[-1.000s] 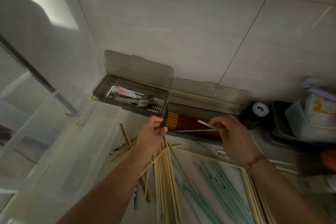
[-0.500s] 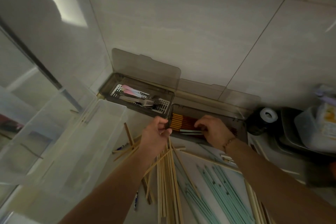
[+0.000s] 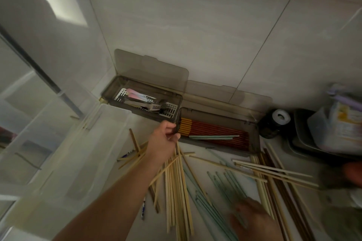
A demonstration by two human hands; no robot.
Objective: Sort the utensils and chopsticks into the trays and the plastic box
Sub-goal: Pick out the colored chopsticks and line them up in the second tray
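Note:
Two smoky grey trays with raised lids stand against the wall. The left tray [image 3: 109,94] holds forks and pastel-handled utensils [image 3: 148,103]. The right tray [image 3: 256,143] holds red-and-yellow chopsticks [image 3: 211,130] with pale green chopsticks [image 3: 213,137] lying across them. My left hand [image 3: 163,140] grips the right tray's left corner. My right hand [image 3: 252,219], blurred, rests low on the loose green chopsticks [image 3: 221,186]; whether it grasps any I cannot tell. Bamboo chopsticks [image 3: 176,188] lie scattered on the counter. A clear plastic box [image 3: 58,152] stands at the left.
A dark jar with a white tape roll [image 3: 278,121] on it sits right of the trays. Beyond it, a dark tray carries a plastic container [image 3: 337,123]. More light and dark brown chopsticks [image 3: 282,180] lie at the right. Tiled wall behind.
My right hand left green chopsticks in the right tray and drew back down to the loose green pile. My left hand stayed on the tray's corner.

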